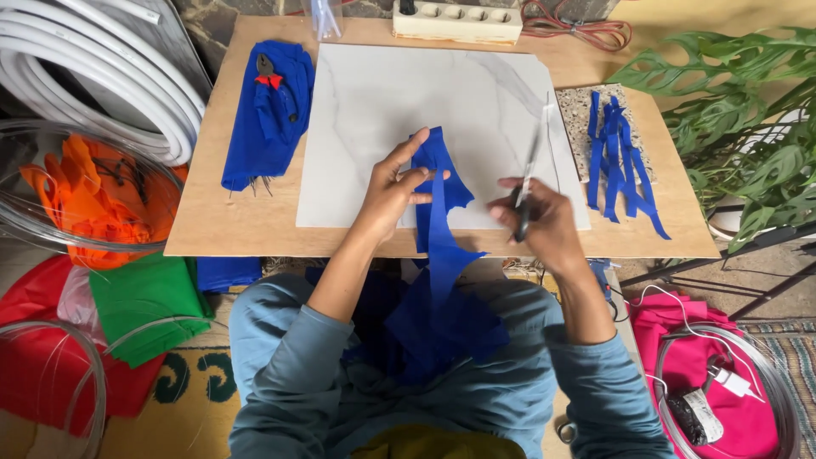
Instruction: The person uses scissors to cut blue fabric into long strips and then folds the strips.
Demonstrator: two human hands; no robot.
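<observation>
My left hand [398, 189] pins the blue cloth [440, 183] flat on the white slab [374, 110], fingers spread, while my right hand [544, 223] is closed on the scissors [529, 174]; I'd keep the cloth taut and cut straight. Cut strips [616, 161] lie right on the counter [229, 225], nothing blocks the blades.

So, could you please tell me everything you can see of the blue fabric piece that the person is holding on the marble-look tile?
The blue fabric piece looks like thin, matte cloth with ragged cut edges. Its upper end lies flat on the white marble-look tile; a narrow middle runs over the board's edge, widening into folds on the person's lap. The left hand presses its upper part; the right hand, holding scissors, stays apart.
</observation>
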